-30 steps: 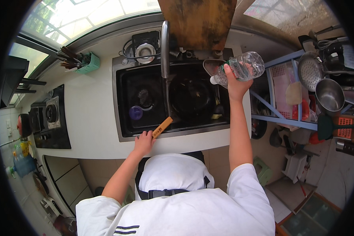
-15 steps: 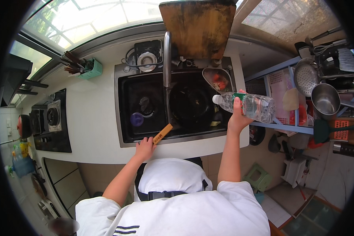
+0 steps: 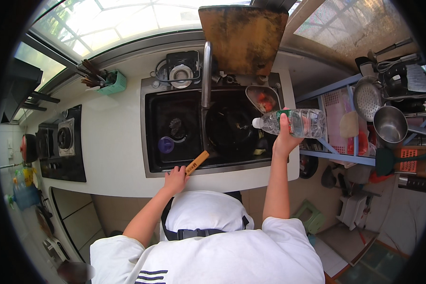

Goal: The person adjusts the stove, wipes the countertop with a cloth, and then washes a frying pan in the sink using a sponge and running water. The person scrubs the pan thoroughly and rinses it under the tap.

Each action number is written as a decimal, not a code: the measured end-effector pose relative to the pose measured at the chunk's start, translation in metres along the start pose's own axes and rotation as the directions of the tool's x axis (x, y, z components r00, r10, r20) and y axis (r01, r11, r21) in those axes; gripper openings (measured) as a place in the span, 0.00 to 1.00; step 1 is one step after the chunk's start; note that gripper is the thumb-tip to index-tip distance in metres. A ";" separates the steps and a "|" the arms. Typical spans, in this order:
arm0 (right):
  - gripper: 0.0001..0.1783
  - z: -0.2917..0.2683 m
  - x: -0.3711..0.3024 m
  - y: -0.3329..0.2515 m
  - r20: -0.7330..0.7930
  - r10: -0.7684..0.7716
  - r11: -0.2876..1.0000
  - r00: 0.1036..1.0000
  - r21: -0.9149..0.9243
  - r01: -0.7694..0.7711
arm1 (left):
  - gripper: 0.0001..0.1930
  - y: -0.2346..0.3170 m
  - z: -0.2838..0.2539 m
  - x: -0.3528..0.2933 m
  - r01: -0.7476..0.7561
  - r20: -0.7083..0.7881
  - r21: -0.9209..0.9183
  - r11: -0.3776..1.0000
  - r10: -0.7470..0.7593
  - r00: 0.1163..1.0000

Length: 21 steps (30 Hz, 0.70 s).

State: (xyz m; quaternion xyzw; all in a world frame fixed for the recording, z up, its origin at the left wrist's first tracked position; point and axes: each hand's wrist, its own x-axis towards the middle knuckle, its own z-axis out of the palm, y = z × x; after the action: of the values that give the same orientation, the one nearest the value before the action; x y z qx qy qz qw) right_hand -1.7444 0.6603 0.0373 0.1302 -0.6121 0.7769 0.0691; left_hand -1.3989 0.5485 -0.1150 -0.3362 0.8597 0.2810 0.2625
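My left hand (image 3: 175, 180), at the front edge of the sink, is closed around the end of a flat wooden handle. That handle belongs to a black wok (image 3: 225, 135) in the right basin. My right hand (image 3: 286, 139) grips a clear plastic bottle (image 3: 312, 124) with a green label, lying almost level above the basin's right side. Its white-tipped end points left, over the wok. Small bright glints show in the wok just beyond that tip; whether liquid runs out is hard to tell. Behind the bottle, a strainer basket (image 3: 252, 93) with red scraps sits in the far right corner.
A tall faucet (image 3: 207, 75) stands between the basins. The left basin holds a purple round object (image 3: 165, 145). Behind leans a large wooden board (image 3: 244, 40). A gas stove (image 3: 64, 142) is at the left, a blue rack (image 3: 338, 151) with pans at the right.
The bottle has come slightly left and is more level, and glints now show in the wok near its tip. The left hand keeps its hold on the handle. The whole view has shifted slightly.
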 end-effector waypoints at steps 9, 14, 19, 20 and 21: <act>0.30 -0.073 -0.041 0.065 -0.193 0.956 0.282 0.221 0.813 -0.509 | 0.45 0.080 -0.062 -0.011 -0.422 -0.159 -0.060 0.905 0.409 0.899; 0.29 -0.021 -0.147 0.023 0.279 0.960 -0.111 0.017 0.435 -0.893 | 0.50 0.115 -0.095 -0.023 -0.647 -0.480 -0.625 0.437 0.439 0.760; 0.36 0.040 -0.174 -0.036 0.505 0.850 -0.253 -0.150 0.143 -0.957 | 0.34 0.083 -0.145 -0.041 -0.567 -0.619 -0.712 0.414 0.009 0.785; 0.35 0.043 -0.176 -0.035 0.529 0.832 -0.271 -0.166 0.126 -0.954 | 0.33 0.069 -0.163 -0.038 -0.576 -0.674 -0.691 0.438 -0.100 0.732; 0.32 0.039 -0.178 -0.031 0.500 0.851 -0.261 -0.162 0.134 -0.956 | 0.33 0.054 -0.183 -0.032 -0.606 -0.762 -0.620 0.498 -0.201 0.615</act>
State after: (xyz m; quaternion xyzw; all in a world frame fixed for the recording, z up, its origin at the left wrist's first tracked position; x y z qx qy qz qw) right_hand -1.5612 0.6389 0.0237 -0.2842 -0.2806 0.6540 -0.6425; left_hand -1.4658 0.4746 0.0514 -0.3841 0.6702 0.5228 -0.3603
